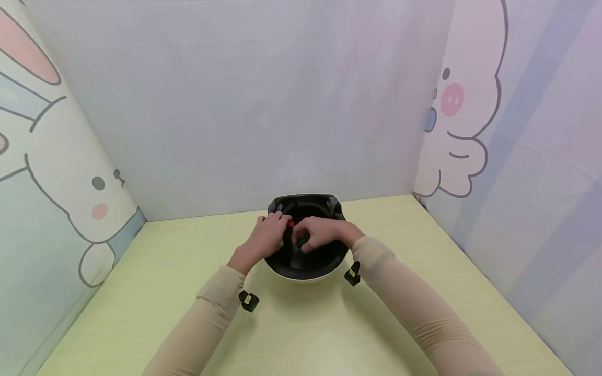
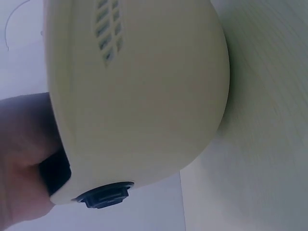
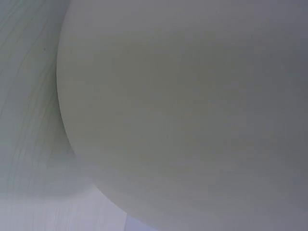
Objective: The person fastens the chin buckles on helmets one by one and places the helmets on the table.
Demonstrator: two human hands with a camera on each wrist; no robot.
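A cream helmet (image 2: pixel 159 110) lies upside down on the table, its black lining (image 1: pixel 324 256) facing up in the head view. My left hand (image 1: pixel 267 235) is over the left side of the opening, its curled fingers at a small red buckle piece (image 1: pixel 291 223) on a dark strap. Inside the opening, my right hand (image 1: pixel 320 231) pinches a small black strap end (image 1: pixel 303 240). The fingertips of both hands are close together and partly hidden. In the right wrist view only the smooth shell (image 3: pixel 183 115) shows, with no hand.
The pale yellow table (image 1: pixel 164 292) carries the helmet near its back edge. A grey back wall (image 1: pixel 263 104) rises just behind, and side panels with cartoon animals stand left and right. A black knob (image 2: pixel 106 195) sticks out from the helmet's side.
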